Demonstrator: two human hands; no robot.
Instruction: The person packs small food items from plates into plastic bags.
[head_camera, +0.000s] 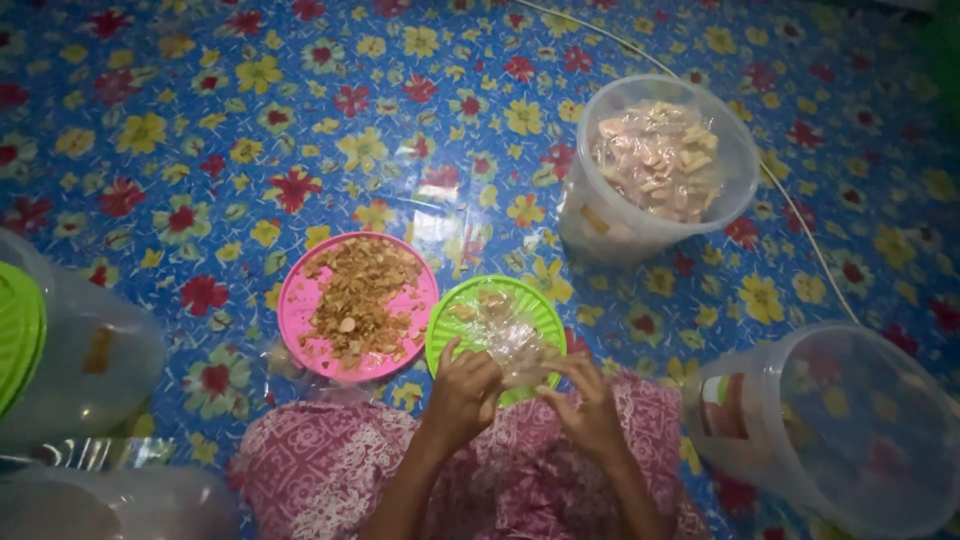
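While pinching a small clear plastic bag (510, 340) between left hand (462, 395) and right hand (590, 405), over green lid (450, 325), beside crumb-filled pink lid (300, 300), below snack-filled tub (610, 225); bag's axis unclear.

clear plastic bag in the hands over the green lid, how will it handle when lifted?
Probably floppy: the bag looks crumpled between the left hand and right hand. Likely light, since little shows inside it. Its glossy film may be slippery, so pinching seems safer than pushing it across the green lid.
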